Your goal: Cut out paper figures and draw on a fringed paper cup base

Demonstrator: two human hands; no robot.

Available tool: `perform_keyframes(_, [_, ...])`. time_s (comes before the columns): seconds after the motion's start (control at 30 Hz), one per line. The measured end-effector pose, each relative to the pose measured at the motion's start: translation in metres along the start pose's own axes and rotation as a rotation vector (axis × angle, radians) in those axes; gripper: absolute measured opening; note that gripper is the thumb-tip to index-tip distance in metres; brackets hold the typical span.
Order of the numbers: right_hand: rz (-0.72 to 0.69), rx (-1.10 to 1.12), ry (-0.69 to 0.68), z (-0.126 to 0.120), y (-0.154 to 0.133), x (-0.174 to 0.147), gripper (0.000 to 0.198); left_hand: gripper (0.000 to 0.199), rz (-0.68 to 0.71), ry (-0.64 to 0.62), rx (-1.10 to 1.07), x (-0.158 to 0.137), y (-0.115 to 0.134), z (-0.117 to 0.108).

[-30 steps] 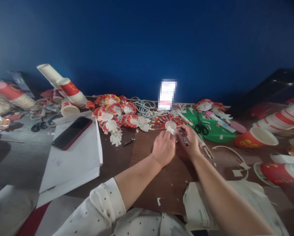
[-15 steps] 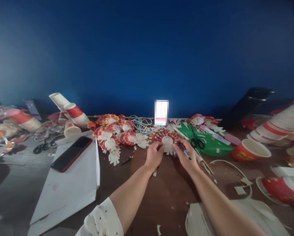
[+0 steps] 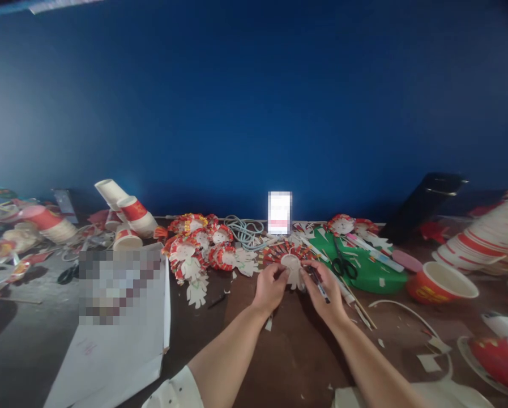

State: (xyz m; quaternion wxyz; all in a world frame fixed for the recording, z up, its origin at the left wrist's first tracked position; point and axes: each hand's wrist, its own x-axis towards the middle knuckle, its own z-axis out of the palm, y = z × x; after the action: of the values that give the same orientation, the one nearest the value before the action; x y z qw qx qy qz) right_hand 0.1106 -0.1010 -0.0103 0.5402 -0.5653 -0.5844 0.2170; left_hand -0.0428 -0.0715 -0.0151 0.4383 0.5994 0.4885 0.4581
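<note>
A paper-cup craft [image 3: 291, 265] with a round white middle, a fan of red and brown strips and white cut-paper shapes below lies in front of me. My left hand [image 3: 271, 290] pinches its left side, thumb and fingertips closed at the rim. My right hand [image 3: 322, 290] is closed at its right side, with a dark pen [image 3: 320, 285] tucked between the fingers, pointing down toward me. Left of my hands lies a cluster of similar red-and-white paper crafts [image 3: 194, 249]. Black-handled scissors [image 3: 344, 267] rest on a green sheet [image 3: 372, 277] to the right.
A lit phone [image 3: 280, 212] stands by the blue wall, beside a coiled pale cable [image 3: 244, 232]. Paper cups [image 3: 137, 215] lean at the left behind a white board [image 3: 109, 351]. A red paper bowl [image 3: 443, 282] and stacked cups [image 3: 483, 241] stand right. Paper scraps dot the brown table [image 3: 296, 351].
The view has tilted up slightly, so everything sits lower in the picture. Both hands keep their hold on the craft, and the pen stays in my right hand. Part of a hand appears at the far left.
</note>
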Motion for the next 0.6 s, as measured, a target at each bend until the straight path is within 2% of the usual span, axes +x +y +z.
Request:
perform_keyframes(0.33, [0.030, -0.034, -0.027, 0.000, 0.012, 0.000, 0.030, 0.014, -0.065, 0.026, 0.077, 0.001, 0.000, 0.002])
perform_keyframes(0.6, [0.077, -0.127, -0.016, 0.000, 0.024, 0.004, 0.039, 0.020, -0.097, -0.019, 0.073, 0.002, 0.003, 0.002])
